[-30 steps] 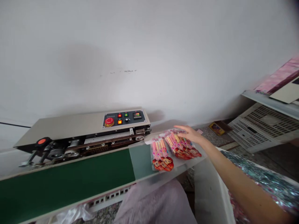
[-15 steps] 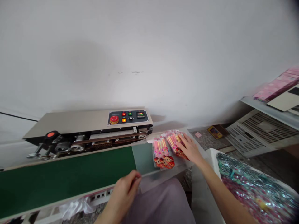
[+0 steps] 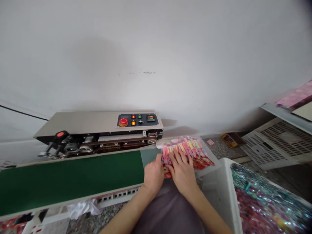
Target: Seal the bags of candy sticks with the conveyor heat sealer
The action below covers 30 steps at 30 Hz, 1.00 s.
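Clear packets of pink and yellow sticks (image 3: 187,145), with red cartoon heads at their lower ends, lie in an overlapping row on a translucent sheet (image 3: 211,168) at the belt's right end. My left hand (image 3: 154,175) is closed with curled fingers at the row's left edge, gripping the leftmost packet (image 3: 167,175). Its fingertips are partly hidden. Spread across the front of that packet and its neighbours is my right hand (image 3: 183,171), fingers apart and lying over the plastic. The two hands almost touch.
Behind the green conveyor belt (image 3: 92,178) stands a band sealer (image 3: 80,123) with a lit control panel. To the right is a white foam box (image 3: 227,177) full of shiny packets. A plastic crate (image 3: 255,148) and a small yellow box (image 3: 228,140) sit beyond.
My left hand has moved right from the belt's front edge to the packets. My right hand has shifted left and nearer. More packets now lie spread in a row.
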{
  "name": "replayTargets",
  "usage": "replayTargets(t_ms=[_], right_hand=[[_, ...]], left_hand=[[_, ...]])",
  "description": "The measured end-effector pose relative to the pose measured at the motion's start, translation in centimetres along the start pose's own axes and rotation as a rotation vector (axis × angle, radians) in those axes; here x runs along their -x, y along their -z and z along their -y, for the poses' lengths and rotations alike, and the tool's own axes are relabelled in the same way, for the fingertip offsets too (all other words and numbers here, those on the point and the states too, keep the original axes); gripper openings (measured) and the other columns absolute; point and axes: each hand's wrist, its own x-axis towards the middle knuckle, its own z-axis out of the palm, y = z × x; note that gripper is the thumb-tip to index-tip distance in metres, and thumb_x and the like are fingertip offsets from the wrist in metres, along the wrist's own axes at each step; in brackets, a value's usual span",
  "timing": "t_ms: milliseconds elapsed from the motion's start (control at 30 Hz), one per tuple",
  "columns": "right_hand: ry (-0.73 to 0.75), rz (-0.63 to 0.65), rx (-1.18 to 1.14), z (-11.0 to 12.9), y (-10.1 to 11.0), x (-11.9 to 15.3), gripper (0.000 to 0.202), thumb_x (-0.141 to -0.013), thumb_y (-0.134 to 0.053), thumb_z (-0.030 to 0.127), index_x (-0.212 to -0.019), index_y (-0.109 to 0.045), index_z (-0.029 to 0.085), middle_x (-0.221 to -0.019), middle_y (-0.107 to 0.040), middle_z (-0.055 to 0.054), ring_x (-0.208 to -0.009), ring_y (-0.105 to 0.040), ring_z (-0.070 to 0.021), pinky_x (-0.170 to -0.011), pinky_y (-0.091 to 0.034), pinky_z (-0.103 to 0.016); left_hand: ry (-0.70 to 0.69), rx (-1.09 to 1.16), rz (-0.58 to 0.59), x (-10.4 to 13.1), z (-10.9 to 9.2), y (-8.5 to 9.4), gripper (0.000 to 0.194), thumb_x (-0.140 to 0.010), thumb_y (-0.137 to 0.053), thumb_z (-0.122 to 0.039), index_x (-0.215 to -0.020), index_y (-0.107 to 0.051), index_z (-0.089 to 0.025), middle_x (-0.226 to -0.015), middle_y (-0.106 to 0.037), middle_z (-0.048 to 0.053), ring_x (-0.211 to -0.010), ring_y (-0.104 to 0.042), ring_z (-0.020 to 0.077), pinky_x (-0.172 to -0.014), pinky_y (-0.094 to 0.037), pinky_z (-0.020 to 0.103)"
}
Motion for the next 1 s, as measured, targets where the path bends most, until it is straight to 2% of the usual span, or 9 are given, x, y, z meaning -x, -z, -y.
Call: replayTargets(t_ms=[100,200,367,533,600,667,767,867,1000], right_hand=[[-0.019,-0.047,0.004,0.8,-0.1,-0.6,0.045,-0.1,-0.046,0.038,-0.138,-0.059,0.017,-0.148,-0.053,-0.015,-0.14,-0.04,-0.0371,-0.115,-0.021,-0.06],[0.027,-0.013,-0.014,1.1,0.3,-1.5,0.043,-0.1,-0.045,0.035,-0.137,-0.059,0.019,-0.147,-0.055,-0.013,-0.14,-0.041,-0.0361,-0.117,-0.019,-0.059],[-0.023,0.034,0.004,1.5,0.3,-2.1,0.042,-0.1,-0.045,0.035,-0.131,-0.064,0.015,-0.143,-0.058,-0.015,-0.139,-0.042,-0.0385,-0.116,-0.021,-0.061],[-0.007,0.034,-0.016,2.2,-0.2,-2.1,0.041,-0.1,-0.046,0.034,-0.135,-0.061,0.019,-0.144,-0.057,-0.013,-0.137,-0.044,-0.0387,-0.115,-0.023,-0.062],[-0.022,0.035,-0.023,2.3,-0.4,-2.1,0.042,-0.1,-0.045,0.033,-0.136,-0.06,0.019,-0.144,-0.058,-0.012,-0.138,-0.043,-0.0389,-0.115,-0.024,-0.062],[-0.028,0.047,-0.03,2.2,-0.5,-2.1,0.042,-0.1,-0.044,0.03,-0.136,-0.061,0.019,-0.145,-0.057,-0.011,-0.138,-0.043,-0.0386,-0.115,-0.024,-0.062],[-0.017,0.071,-0.056,1.9,-0.6,-2.0,0.041,-0.099,-0.044,0.027,-0.135,-0.062,0.021,-0.145,-0.057,-0.01,-0.136,-0.045,-0.0372,-0.114,-0.026,-0.062],[-0.009,0.086,-0.064,1.7,-0.7,-1.9,0.041,-0.099,-0.043,0.026,-0.136,-0.061,0.023,-0.147,-0.055,-0.008,-0.138,-0.044,-0.0367,-0.114,-0.026,-0.063],[-0.01,0.11,-0.04,1.8,-0.7,-2.0,0.044,-0.099,-0.042,0.024,-0.141,-0.057,0.023,-0.15,-0.052,-0.006,-0.142,-0.038,-0.0371,-0.115,-0.023,-0.063]], left_hand=[[-0.007,-0.031,-0.055,0.2,0.7,-0.2,0.024,-0.099,-0.04,-0.013,-0.117,-0.052,-0.022,-0.096,-0.076,0.006,-0.089,-0.074,0.0211,-0.071,-0.05,0.027],[0.021,-0.042,-0.079,-0.1,1.1,-0.2,0.023,-0.099,-0.039,-0.013,-0.116,-0.053,-0.02,-0.097,-0.075,0.007,-0.088,-0.074,0.0213,-0.07,-0.051,0.027],[0.054,-0.062,-0.057,-0.4,1.6,0.4,0.022,-0.099,-0.041,-0.013,-0.116,-0.055,-0.017,-0.093,-0.075,0.008,-0.086,-0.074,0.0226,-0.07,-0.052,0.028],[0.021,-0.119,-0.041,-0.4,1.9,1.6,0.021,-0.097,-0.043,-0.012,-0.108,-0.06,-0.017,-0.095,-0.073,0.01,-0.087,-0.073,0.024,-0.073,-0.053,0.031],[-0.087,-0.173,-0.105,-0.8,2.3,1.8,0.025,-0.096,-0.043,-0.012,-0.11,-0.062,-0.017,-0.114,-0.07,0.013,-0.106,-0.068,0.0263,-0.085,-0.053,0.036],[-0.306,-0.233,-0.149,-1.3,3.2,1.5,0.034,-0.097,-0.043,-0.014,-0.126,-0.059,-0.017,-0.138,-0.059,0.014,-0.13,-0.054,0.0279,-0.102,-0.046,0.04],[-0.585,-0.288,-0.105,-2.1,5.1,0.7,0.051,-0.102,-0.037,-0.023,-0.152,-0.036,-0.016,-0.161,-0.037,0.013,-0.15,-0.029,0.0259,-0.119,-0.027,0.05],[-0.633,-0.346,-0.09,-2.2,6.5,-0.1,0.058,-0.105,-0.029,-0.035,-0.16,-0.02,-0.018,-0.165,-0.026,0.012,-0.154,-0.019,0.0257,-0.122,-0.011,0.06],[-0.577,-0.37,-0.154,-1.5,6.6,-0.9,0.061,-0.106,-0.027,-0.04,-0.161,-0.013,-0.018,-0.166,-0.023,0.011,-0.154,-0.015,0.0262,-0.122,-0.005,0.063]])
